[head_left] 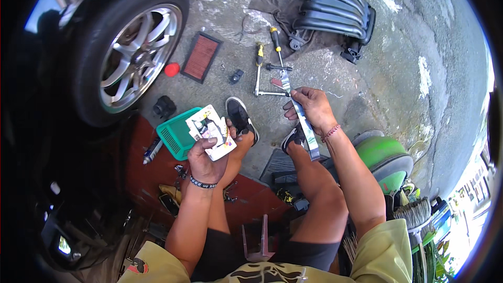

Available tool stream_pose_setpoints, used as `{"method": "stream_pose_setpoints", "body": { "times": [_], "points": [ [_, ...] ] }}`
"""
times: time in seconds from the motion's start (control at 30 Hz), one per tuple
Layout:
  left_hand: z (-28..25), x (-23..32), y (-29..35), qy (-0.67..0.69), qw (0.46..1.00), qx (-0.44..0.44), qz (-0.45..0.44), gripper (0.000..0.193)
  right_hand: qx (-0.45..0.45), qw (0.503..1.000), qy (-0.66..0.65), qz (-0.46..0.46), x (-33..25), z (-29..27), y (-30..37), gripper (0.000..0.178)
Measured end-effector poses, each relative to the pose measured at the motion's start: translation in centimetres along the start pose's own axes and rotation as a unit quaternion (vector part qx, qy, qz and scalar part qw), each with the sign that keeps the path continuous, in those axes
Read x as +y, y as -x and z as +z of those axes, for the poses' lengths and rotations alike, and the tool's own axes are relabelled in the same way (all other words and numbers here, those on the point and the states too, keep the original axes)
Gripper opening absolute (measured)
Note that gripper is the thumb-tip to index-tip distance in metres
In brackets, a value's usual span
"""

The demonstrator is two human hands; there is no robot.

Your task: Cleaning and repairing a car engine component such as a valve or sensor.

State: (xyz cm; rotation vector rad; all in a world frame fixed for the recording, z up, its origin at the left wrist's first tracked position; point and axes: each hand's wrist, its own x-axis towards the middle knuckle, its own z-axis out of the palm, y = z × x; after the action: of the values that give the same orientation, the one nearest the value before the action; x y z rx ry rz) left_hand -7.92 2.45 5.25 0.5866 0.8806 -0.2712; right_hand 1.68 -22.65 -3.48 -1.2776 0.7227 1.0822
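Observation:
My left hand grips a white printed card packet with dark and coloured pictures, its thumb lying across the lower edge. Between the thumb and fingers of my right hand is a long, narrow, shiny strip. It slants from the tools on the ground down toward my right knee; its exact kind is unclear. Close beyond the strip's upper end lie a ratchet wrench with a yellow-black grip and a screwdriver. Just behind the packet stands a green plastic basket.
A car wheel stands at the left, with a red round object and a red panel air filter beside it. A black ribbed intake manifold rests on a dark cloth at the far right. Nearer right is a green-and-grey rounded object.

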Motion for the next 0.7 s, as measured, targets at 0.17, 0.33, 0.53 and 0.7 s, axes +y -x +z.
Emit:
{"method": "stream_pose_setpoints", "body": {
  "times": [0.17,0.33,0.53,0.7],
  "points": [
    [-0.8,0.4,-3.4,-0.112,0.994,0.017,0.000,0.066,-0.019,0.999,0.025,0.030,4.5,-2.9,-7.8,0.026],
    [-0.6,2.2,-5.5,-0.230,0.973,-0.005,0.002,0.075,-0.013,0.997,-0.018,0.074,10.1,-7.6,-14.6,0.027],
    [0.3,2.2,-10.4,-0.326,0.942,-0.045,0.072,0.078,0.060,0.995,0.053,0.062,15.8,-11.8,-19.0,0.028],
    [0.4,2.4,-14.1,-0.336,0.927,-0.085,0.145,0.085,0.079,0.992,-0.083,0.043,19.9,-14.6,-19.6,0.026]
  ]
}}
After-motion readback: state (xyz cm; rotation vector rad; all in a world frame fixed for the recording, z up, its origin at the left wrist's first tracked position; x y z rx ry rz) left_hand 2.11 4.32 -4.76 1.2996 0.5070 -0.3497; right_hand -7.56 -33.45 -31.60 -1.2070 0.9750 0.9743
